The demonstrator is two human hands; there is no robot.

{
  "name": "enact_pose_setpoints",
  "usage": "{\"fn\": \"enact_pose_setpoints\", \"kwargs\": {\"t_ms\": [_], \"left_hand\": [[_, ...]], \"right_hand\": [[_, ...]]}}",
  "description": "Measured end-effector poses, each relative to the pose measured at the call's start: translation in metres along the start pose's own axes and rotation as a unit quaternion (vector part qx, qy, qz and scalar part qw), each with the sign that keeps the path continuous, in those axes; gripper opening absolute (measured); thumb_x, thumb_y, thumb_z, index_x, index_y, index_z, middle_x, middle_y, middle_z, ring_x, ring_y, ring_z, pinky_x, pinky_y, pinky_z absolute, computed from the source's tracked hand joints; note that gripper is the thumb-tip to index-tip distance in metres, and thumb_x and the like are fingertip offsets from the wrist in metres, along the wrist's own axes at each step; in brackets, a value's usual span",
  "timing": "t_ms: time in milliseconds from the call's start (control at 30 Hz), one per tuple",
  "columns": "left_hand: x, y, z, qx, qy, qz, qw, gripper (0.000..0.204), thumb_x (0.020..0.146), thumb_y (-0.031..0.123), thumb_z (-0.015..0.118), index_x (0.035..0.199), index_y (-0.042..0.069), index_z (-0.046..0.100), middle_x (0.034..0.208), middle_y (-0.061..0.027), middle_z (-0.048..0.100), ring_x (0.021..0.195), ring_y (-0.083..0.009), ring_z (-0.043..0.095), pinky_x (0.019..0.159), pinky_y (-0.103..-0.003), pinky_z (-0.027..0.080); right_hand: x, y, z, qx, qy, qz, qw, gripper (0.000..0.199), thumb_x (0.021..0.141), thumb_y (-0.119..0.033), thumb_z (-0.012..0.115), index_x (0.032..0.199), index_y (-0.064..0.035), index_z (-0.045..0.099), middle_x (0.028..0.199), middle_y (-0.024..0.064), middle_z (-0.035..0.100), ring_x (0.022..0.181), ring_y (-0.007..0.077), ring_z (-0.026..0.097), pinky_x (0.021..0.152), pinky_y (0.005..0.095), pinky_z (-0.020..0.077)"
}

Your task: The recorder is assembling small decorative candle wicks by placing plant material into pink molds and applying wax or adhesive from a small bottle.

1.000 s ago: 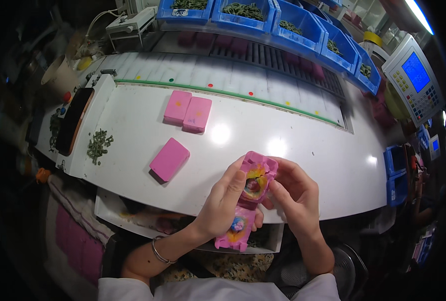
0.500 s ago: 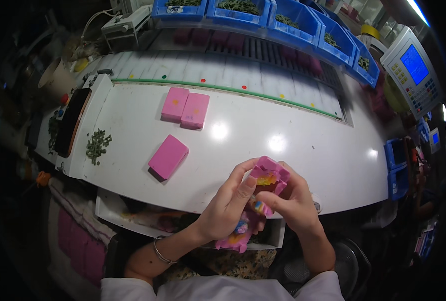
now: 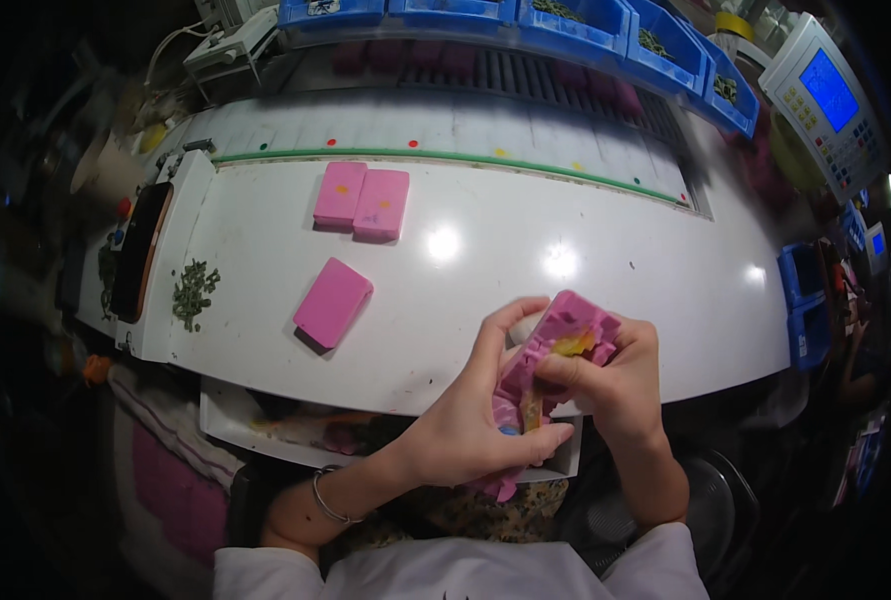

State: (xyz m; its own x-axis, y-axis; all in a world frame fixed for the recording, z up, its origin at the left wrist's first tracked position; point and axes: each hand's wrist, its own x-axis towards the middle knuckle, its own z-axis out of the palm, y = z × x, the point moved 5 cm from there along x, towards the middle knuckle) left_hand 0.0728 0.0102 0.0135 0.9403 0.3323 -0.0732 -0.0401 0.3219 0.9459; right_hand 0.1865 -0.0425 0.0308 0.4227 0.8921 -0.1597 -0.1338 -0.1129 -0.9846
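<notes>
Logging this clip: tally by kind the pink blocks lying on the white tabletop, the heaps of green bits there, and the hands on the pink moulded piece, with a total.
Pink blocks on the white tabletop: 3
Heap of green bits: 1
Hands (left hand, right hand) on the pink moulded piece: 2
Total: 6

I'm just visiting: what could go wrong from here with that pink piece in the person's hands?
The pink piece could drop: its lower end hangs past the front edge of the white table, with only the left hand and right hand holding it.

The right thumb lies across its yellow-stained open side, so a hard push might damage whatever is inside.
</notes>
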Motion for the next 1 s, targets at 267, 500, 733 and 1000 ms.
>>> {"fn": "enact_pose_setpoints", "kwargs": {"t_ms": [267,500,733,1000], "left_hand": [[-0.006,0.007,0.000,0.134,0.008,0.121,0.984,0.074,0.073,0.000,0.064,0.139,0.014,0.033,0.119,-0.0101,0.050,0.095,-0.0149,0.056,0.085,-0.029,0.046],[-0.006,0.000,-0.022,0.124,0.056,0.127,0.982,0.074,0.072,-0.007,0.069,0.135,0.005,0.031,0.125,-0.0091,0.043,0.091,-0.0096,0.054,0.077,-0.024,0.047],[0.001,-0.005,-0.027,0.125,0.078,0.091,0.985,0.078,0.070,-0.006,0.069,0.136,0.006,0.029,0.130,-0.0101,0.038,0.095,-0.0108,0.052,0.080,-0.024,0.046],[0.002,-0.004,-0.039,0.156,0.130,0.068,0.977,0.082,0.067,-0.005,0.071,0.136,0.008,0.028,0.131,-0.0105,0.036,0.114,-0.0179,0.045,0.093,-0.028,0.041]], "right_hand": [[0.010,0.002,-0.004,0.036,-0.048,0.023,0.998,0.022,0.074,-0.006,0.074,0.090,0.0041,0.063,0.074,0.0047,0.065,0.067,0.0093,0.061,0.062,0.0212,0.0496],[-0.003,-0.009,-0.024,-0.393,-0.098,-0.181,0.896,0.062,0.070,-0.004,0.072,0.127,-0.0012,0.046,0.121,0.0145,0.049,0.110,0.0254,0.048,0.088,0.0329,0.0420],[-0.018,0.002,-0.018,-0.578,-0.142,-0.131,0.793,0.083,0.063,0.007,0.061,0.139,-0.0013,0.029,0.128,0.0157,0.041,0.100,0.0330,0.046,0.088,0.0390,0.0381],[-0.042,-0.027,0.006,-0.598,0.054,-0.359,0.715,0.060,0.069,0.002,0.060,0.127,-0.0069,0.052,0.131,0.0121,0.050,0.089,0.0242,0.048,0.081,0.0327,0.0389]]}}
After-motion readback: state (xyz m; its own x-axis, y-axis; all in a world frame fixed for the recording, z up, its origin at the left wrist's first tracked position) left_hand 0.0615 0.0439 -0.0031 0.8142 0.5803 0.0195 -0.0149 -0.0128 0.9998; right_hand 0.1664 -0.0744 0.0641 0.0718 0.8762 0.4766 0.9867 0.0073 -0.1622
